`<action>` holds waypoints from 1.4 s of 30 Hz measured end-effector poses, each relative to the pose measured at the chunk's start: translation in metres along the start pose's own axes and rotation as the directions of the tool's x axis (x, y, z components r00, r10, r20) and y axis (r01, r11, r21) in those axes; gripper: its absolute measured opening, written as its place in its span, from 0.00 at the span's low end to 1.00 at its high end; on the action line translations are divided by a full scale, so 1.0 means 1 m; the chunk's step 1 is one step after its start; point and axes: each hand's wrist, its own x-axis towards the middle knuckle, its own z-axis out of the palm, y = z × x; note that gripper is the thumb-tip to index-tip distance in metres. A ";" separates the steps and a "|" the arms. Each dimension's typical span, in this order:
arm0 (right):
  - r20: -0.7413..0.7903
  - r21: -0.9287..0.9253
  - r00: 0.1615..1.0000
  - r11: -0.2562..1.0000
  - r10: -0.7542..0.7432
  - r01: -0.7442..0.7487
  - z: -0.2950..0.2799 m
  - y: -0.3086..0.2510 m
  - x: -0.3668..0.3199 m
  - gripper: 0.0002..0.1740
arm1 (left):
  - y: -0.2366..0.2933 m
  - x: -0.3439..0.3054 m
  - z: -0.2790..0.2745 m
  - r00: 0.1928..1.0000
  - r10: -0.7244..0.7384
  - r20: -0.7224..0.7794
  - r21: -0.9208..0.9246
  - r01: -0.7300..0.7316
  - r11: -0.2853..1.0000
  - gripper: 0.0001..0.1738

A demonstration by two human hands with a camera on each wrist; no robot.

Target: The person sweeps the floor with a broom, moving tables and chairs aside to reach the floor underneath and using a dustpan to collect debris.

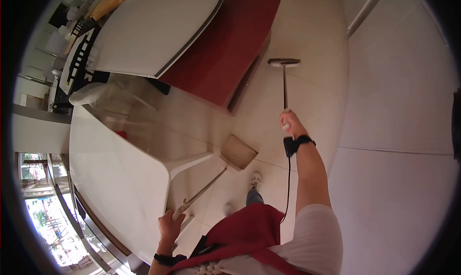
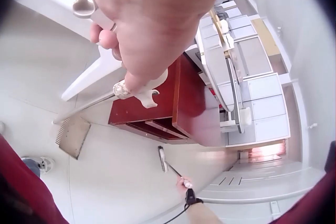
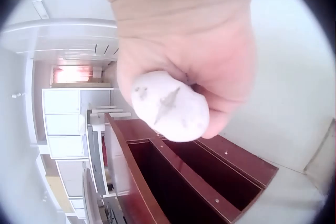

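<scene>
My left hand [image 1: 170,225] grips the top of a long-handled dustpan [image 1: 239,152], whose pan with a toothed edge lies on the floor ahead of my foot. In the left wrist view, clips on the white handle [image 2: 148,98] show just past my fingers. Farther out on the right, my right hand [image 1: 294,124] holds a broom [image 1: 284,63] by the end of its stick. The broom's wide head is down on the floor beside a red cabinet. Filling the middle of the right wrist view is the handle's pale rounded end [image 3: 170,106], with my fingers curled round it.
The red cabinet [image 1: 216,49] has a white tabletop [image 1: 158,30] above it. A white table [image 1: 120,169] with a slanted leg [image 1: 189,163] stands close on the left. Along the right runs a pale wall [image 1: 394,131]. A black cable [image 1: 289,188] hangs from my right wrist.
</scene>
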 end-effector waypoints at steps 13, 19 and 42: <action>0.198 0.010 0.947 0.966 0.253 -0.260 0.025 0.150 -0.057 0.11 | 0.024 0.019 -0.017 0.998 0.038 0.057 0.139 -0.045 0.989 0.15; -0.004 -0.123 0.821 0.815 0.571 -0.567 -0.046 0.171 -0.240 0.24 | 0.010 0.027 -0.020 0.983 0.171 0.063 0.164 -0.179 0.970 0.16; -0.181 0.289 0.767 0.779 0.615 -0.556 -0.015 0.421 -0.692 0.12 | 0.000 0.022 -0.014 0.917 0.276 0.287 -0.240 -0.211 0.948 0.20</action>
